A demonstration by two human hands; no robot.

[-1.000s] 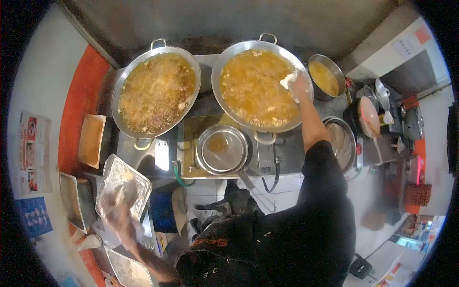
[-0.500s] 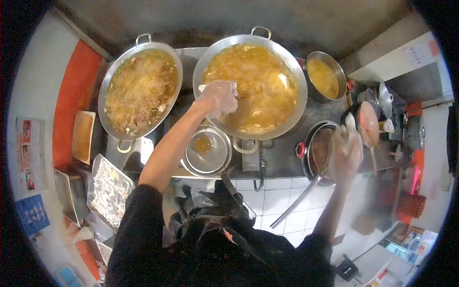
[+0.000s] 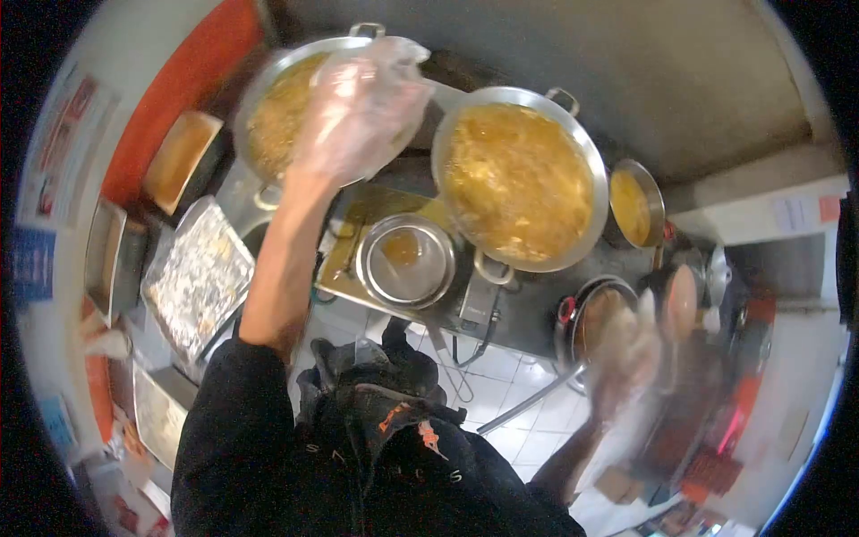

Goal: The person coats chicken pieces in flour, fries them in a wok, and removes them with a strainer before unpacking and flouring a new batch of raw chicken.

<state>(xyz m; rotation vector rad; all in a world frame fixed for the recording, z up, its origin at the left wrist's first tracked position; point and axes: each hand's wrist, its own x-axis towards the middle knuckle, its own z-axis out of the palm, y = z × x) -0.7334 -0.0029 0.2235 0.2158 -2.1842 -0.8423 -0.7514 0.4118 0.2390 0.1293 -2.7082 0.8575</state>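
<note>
My left hand point(image 3: 362, 112), in a clear plastic glove, is raised over the left frying pan point(image 3: 259, 170) and hides much of it. Its fingers are smeared by motion. Bubbling yellow oil fills the right frying pan point(image 3: 523, 259), with pieces frying in it. Over on the right, my gloved right hand point(image 3: 624, 358) is blurred beside a dark pot point(image 3: 565, 327) of brown contents. A long metal handle point(image 3: 532, 400) slants down and left from that pot, close to the hand; whether the fingers hold it I cannot tell.
A round strainer point(image 3: 407, 291) over a bowl sits at the counter's front. On the left stand a tray of floury pieces point(image 3: 199, 277) and a rectangular metal container point(image 3: 183, 161). A smaller pan of yellow liquid point(image 3: 633, 210) is at the right, near a pinkish bowl point(image 3: 682, 304).
My left hand has moved from over the right frying pan to the left one and up nearer the camera. The view has turned and shifted left. My right hand stays near the dark pot.
</note>
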